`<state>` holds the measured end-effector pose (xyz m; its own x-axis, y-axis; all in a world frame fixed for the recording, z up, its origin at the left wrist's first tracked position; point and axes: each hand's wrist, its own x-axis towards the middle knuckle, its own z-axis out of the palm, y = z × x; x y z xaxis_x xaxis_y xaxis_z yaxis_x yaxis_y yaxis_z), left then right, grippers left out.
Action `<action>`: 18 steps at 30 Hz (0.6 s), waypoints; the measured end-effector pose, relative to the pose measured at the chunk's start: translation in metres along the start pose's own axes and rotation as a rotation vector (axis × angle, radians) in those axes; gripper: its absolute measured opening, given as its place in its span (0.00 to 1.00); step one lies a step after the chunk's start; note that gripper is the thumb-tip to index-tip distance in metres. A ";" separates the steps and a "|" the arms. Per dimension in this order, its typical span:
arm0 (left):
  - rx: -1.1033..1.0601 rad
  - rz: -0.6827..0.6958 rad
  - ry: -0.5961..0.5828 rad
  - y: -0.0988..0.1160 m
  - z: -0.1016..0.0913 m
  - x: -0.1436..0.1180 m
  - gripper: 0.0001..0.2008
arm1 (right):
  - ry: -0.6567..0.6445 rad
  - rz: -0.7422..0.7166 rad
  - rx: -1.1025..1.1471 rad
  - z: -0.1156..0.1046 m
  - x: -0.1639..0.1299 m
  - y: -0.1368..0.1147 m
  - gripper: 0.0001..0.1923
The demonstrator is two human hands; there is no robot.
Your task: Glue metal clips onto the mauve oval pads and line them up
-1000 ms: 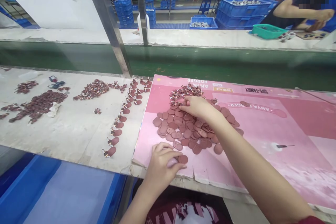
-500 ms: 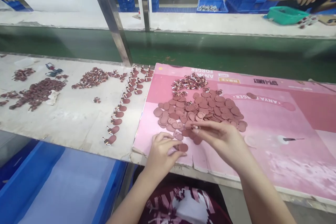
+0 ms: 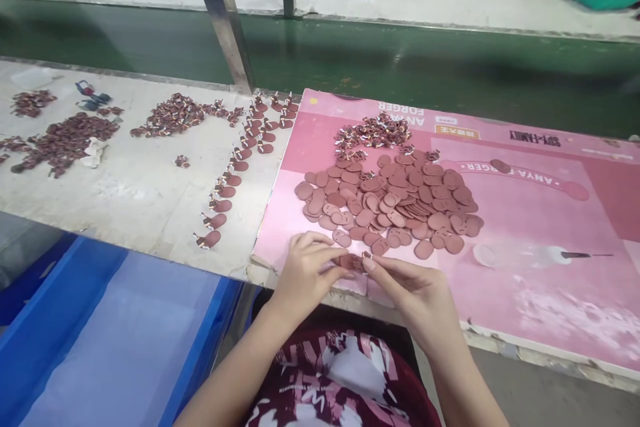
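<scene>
Two sets of fingertips meet over one brown oval piece [image 3: 351, 261] at the near edge of the pink board [image 3: 525, 260]: the left hand [image 3: 306, 273] pinches it on one side, the right hand [image 3: 417, 293] on the other. Upside-down print on the board reads "ANYA FORGER" and "SPY×FAMILY". Half a second ago the right hand hovered at the pile of ovals [image 3: 395, 203]; now it's drawn back beside the left. Both wrists rest low at the table's [image 3: 125, 200] edge, palms angled inward.
</scene>
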<state>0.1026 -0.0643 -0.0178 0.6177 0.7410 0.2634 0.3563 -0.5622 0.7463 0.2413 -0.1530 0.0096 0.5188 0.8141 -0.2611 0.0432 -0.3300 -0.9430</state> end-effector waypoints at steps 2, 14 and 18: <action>0.000 0.003 0.002 0.000 0.000 0.000 0.06 | 0.011 -0.010 -0.010 0.001 -0.001 0.002 0.12; -0.032 -0.005 0.030 0.001 0.002 -0.001 0.09 | 0.075 -0.105 -0.156 0.011 -0.004 0.006 0.11; -0.024 -0.041 0.005 0.001 0.002 0.000 0.11 | 0.098 -0.133 -0.210 0.012 -0.005 0.000 0.10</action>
<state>0.1038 -0.0656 -0.0183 0.5992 0.7653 0.2351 0.3648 -0.5224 0.7707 0.2283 -0.1510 0.0087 0.5761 0.8104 -0.1067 0.2872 -0.3230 -0.9018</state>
